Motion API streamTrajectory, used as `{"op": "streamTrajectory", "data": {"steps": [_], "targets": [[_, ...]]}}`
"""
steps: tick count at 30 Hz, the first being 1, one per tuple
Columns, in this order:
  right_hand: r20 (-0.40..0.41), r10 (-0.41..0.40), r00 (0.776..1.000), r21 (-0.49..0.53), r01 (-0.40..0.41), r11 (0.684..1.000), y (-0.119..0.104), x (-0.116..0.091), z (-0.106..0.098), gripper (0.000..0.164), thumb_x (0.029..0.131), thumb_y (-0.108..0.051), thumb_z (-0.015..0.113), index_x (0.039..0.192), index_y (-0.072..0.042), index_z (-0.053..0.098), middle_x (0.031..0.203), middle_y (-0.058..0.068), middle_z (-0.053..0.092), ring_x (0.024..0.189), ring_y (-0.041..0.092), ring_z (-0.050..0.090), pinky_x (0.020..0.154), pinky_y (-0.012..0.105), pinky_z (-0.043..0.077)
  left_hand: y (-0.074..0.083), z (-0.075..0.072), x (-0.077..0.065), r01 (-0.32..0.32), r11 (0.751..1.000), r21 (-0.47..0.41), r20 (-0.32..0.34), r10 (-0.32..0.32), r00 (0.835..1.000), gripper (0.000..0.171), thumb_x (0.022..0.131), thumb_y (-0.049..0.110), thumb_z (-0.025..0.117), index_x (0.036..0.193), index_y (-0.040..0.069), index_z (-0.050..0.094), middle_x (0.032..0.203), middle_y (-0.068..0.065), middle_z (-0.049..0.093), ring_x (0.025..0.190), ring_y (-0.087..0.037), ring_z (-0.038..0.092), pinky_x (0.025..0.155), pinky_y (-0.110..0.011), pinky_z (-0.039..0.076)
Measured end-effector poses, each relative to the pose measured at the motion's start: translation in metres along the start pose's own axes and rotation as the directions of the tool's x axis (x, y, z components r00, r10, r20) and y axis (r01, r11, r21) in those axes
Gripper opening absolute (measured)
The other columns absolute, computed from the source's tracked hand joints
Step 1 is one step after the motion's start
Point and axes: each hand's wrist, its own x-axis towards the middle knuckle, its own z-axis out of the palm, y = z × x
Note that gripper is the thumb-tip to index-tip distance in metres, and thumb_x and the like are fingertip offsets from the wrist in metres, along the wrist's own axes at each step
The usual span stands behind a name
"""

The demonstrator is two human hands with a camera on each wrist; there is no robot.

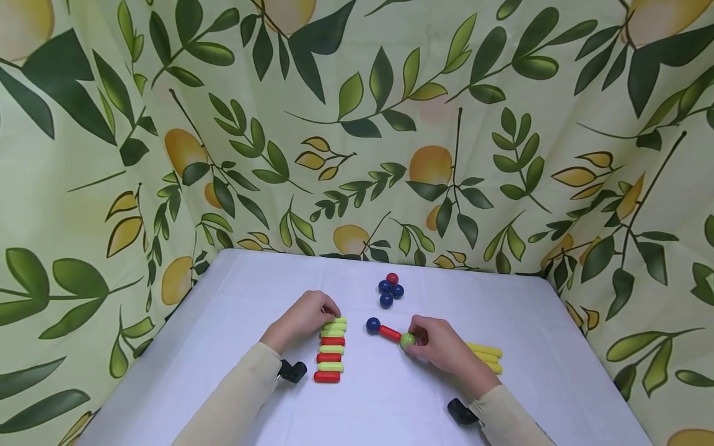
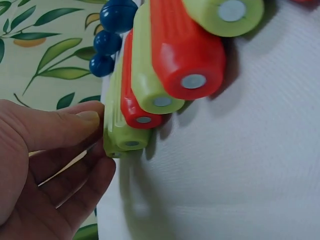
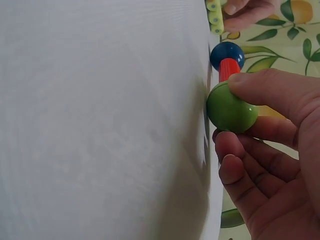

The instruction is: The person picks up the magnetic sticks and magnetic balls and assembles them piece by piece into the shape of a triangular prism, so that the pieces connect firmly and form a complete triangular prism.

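Observation:
My left hand [image 1: 308,316] is at the far end of a row of red and light green magnetic rods [image 1: 333,341]. Its thumb and fingers pinch the end light green rod [image 2: 112,135], partly hidden behind its neighbours. To the right, my right hand [image 1: 440,344] holds a green ball [image 3: 231,107] between thumb and fingers. From that ball a red rod [image 1: 390,333] runs to a blue ball [image 1: 373,325], the three joined in a line. In the right wrist view the blue ball [image 3: 227,55] lies beyond the red rod.
Behind the joined piece sit a red ball [image 1: 392,279] and several loose blue balls [image 1: 386,301]. Yellow rods [image 1: 486,355] lie beside my right wrist, partly covered by it. A white cloth covers the table [image 1: 357,409], and a leaf-patterned curtain [image 1: 368,204] hangs around it.

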Motion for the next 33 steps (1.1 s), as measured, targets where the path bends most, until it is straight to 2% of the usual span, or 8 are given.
{"op": "streamTrajectory", "data": {"steps": [9,18,24,33], "targets": [[-0.020,0.009,1.000,0.009,-0.009,1.000,0.000,-0.003,0.001,0.026,0.089,-0.017,0.092,0.098,-0.022,0.068,0.081,-0.006,0.061,0.078,0.016,0.056,0.067,0.028,0.050,-0.002,0.003,0.006,0.006,1.000,0.022,0.007,-0.006,1.000,0.012,0.100,0.007,0.078,0.108,0.010,0.085,0.102,-0.002,0.077,0.096,-0.018,0.066,0.094,-0.042,0.058],[-0.008,0.000,1.000,-0.007,0.000,1.000,-0.002,-0.004,0.002,0.028,0.088,-0.019,0.093,0.097,-0.023,0.066,0.082,-0.008,0.061,0.079,0.015,0.057,0.067,0.029,0.050,-0.003,0.003,0.014,0.040,0.998,0.052,0.036,-0.042,0.998,0.012,0.099,0.006,0.079,0.107,0.013,0.085,0.100,0.003,0.075,0.095,-0.019,0.064,0.093,-0.040,0.058],[-0.004,0.002,1.000,-0.018,-0.002,1.000,-0.005,-0.006,0.002,0.028,0.088,-0.020,0.092,0.097,-0.022,0.065,0.081,-0.007,0.061,0.078,0.016,0.056,0.066,0.029,0.049,-0.003,0.001,0.015,0.012,0.997,0.079,0.046,-0.015,0.999,0.011,0.097,0.007,0.082,0.105,0.013,0.085,0.097,0.004,0.075,0.092,-0.018,0.063,0.090,-0.039,0.057],[-0.002,0.085,0.996,-0.035,-0.085,0.996,-0.014,-0.015,0.005,0.031,0.087,-0.024,0.094,0.094,-0.022,0.063,0.079,-0.005,0.060,0.075,0.016,0.056,0.066,0.031,0.049,-0.003,-0.001,0.016,-0.010,0.994,0.107,0.053,0.004,0.999,0.009,0.097,0.009,0.083,0.104,0.013,0.085,0.094,0.005,0.073,0.089,-0.017,0.062,0.087,-0.036,0.057]]}}
